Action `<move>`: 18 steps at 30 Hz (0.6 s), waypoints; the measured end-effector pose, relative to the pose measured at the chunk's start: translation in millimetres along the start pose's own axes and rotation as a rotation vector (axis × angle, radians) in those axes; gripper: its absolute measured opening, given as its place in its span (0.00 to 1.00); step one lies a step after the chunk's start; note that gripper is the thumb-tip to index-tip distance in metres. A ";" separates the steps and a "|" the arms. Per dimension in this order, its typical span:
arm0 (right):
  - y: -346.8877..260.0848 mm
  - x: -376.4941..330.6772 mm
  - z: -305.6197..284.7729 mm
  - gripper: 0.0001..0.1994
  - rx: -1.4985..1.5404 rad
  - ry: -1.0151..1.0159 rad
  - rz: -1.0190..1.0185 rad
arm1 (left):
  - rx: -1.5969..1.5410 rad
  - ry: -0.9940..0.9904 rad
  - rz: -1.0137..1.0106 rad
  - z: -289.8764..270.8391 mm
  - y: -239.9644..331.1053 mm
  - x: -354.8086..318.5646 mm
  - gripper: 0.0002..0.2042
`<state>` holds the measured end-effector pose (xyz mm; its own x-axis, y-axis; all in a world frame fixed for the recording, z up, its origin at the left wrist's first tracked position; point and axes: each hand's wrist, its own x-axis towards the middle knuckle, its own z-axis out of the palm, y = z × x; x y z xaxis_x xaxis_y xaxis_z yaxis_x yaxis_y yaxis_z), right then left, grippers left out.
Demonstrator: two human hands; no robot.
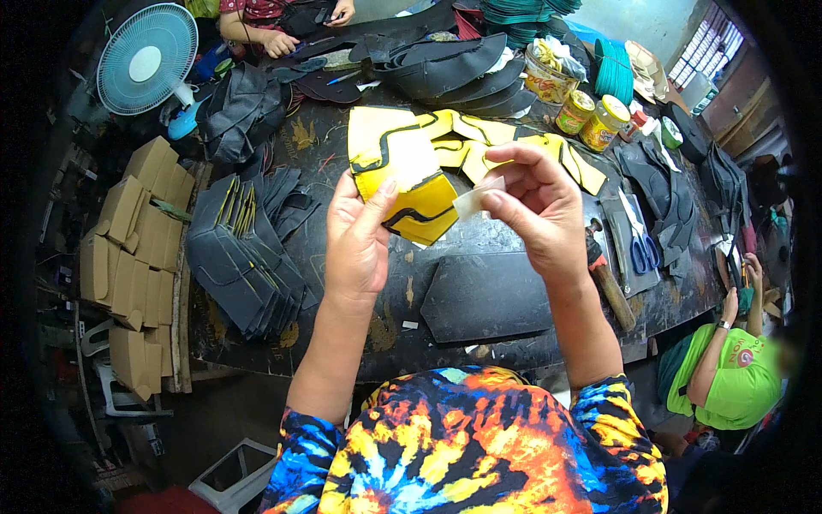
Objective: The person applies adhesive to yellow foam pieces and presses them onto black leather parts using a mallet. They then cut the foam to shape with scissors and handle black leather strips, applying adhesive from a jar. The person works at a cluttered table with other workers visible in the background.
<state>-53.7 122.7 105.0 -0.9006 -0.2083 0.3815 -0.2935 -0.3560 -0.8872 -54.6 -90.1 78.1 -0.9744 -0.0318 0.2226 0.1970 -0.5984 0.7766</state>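
Note:
My left hand (361,224) grips a yellow piece with black wavy edging (407,184) by its left side, thumb on top. Pinched between the thumb and fingers of my right hand (538,206) is a small whitish translucent strip (473,199), close to the right edge of the yellow piece. Whether the strip touches that piece I cannot tell. More yellow pieces with black lines (514,141) lie on the table behind my hands. Below them, a flat black panel (486,298) rests on the dark table (385,343).
Stacked black panels (248,248) stand at the left, beside cardboard boxes (141,265) and a fan (145,64). Scissors (640,244) and a hammer (612,287) lie at the right, with jars (604,122) behind. One co-worker's hand (278,43) is across the table; another person (728,373) sits right.

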 end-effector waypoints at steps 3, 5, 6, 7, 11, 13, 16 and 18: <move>3.9 1.0 11.9 0.15 0.020 -0.014 0.013 | -0.016 0.019 -0.018 8.6 -2.5 -0.1 0.16; 7.6 3.7 14.2 0.12 0.000 -0.021 0.027 | -0.001 0.002 -0.027 10.6 -2.0 -1.2 0.16; 9.1 5.2 14.7 0.11 -0.003 -0.018 0.032 | 0.010 -0.005 -0.030 11.0 -1.7 -1.6 0.16; 10.2 6.4 14.5 0.10 -0.026 -0.019 0.044 | 0.023 -0.009 -0.038 11.2 -1.1 -2.3 0.16; 13.1 8.9 15.1 0.09 -0.063 -0.007 0.051 | 0.066 -0.028 -0.034 12.4 0.8 -3.9 0.16; 13.8 8.8 15.6 0.09 -0.087 -0.004 0.044 | 0.074 -0.036 -0.036 13.3 1.5 -4.0 0.15; 14.2 8.2 16.1 0.09 -0.132 0.002 0.038 | 0.070 -0.040 -0.032 13.9 2.1 -4.2 0.15; 13.9 8.0 16.2 0.09 -0.129 0.001 0.029 | 0.070 -0.049 -0.035 13.8 2.8 -4.5 0.15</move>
<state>-59.8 101.4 100.0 -0.9097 -0.2159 0.3548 -0.3060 -0.2295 -0.9240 -48.1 -80.6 87.3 -0.9746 0.0284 0.2223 0.1720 -0.5413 0.8230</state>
